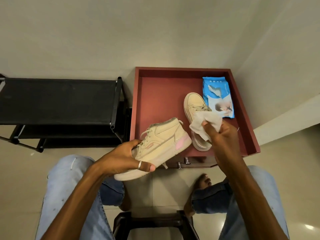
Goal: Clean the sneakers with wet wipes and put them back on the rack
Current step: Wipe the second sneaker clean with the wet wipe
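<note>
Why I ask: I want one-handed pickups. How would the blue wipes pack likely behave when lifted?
The wipes pack looks like a soft film pouch, so it would probably sag rather than stay stiff. It lies flat on the red tray, unlikely to roll. Its glossy surface may be slightly slippery.

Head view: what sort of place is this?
Probably a home entryway or room corner: a black shoe rack against the plain wall, a tiled floor, and a red low table holding a sneaker and wipes.

Sneaker [161, 144] in left hand [121, 158], wipe [204, 123] in right hand [223, 135]
</note>
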`<state>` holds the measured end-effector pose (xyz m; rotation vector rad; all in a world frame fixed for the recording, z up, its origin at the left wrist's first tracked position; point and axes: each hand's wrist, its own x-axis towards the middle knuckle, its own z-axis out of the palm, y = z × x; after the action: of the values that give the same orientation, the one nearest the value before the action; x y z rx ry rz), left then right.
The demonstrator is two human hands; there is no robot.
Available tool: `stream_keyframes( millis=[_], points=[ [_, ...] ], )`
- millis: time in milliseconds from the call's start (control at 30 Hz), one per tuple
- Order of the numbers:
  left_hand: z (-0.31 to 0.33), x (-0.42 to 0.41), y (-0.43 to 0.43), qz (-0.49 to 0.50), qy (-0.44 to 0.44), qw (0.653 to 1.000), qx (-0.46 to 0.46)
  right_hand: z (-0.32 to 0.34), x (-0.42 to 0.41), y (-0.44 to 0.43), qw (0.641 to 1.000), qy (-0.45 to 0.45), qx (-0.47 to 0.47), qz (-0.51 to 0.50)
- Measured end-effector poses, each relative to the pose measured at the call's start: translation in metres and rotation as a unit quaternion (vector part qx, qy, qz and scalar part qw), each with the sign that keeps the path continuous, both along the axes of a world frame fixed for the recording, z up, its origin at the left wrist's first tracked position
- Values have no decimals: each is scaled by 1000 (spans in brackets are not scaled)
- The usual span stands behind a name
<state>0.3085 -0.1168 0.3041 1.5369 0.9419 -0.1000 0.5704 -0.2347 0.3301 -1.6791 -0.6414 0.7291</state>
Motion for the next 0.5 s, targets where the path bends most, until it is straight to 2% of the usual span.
stream_keyframes(
  millis=[67, 133, 200, 333, 500],
  points=[
    [-1, 7, -3, 15, 9, 1000, -2, -3, -18, -4, 989, -144, -2, 46],
    [1, 13, -6, 14, 22, 1000, 13, -19, -36, -6, 955, -268, 22, 123],
    [3, 19, -12, 2, 41, 998, 42, -41, -48, -7, 917, -352, 10, 189],
    [4, 26, -16, 0, 78, 995, 62, -62, -61, -9, 889, -383, -54, 243],
    [12, 25, -15, -21, 35, 999, -7, -73, -59, -5, 883, -398, -69, 239]
  ],
)
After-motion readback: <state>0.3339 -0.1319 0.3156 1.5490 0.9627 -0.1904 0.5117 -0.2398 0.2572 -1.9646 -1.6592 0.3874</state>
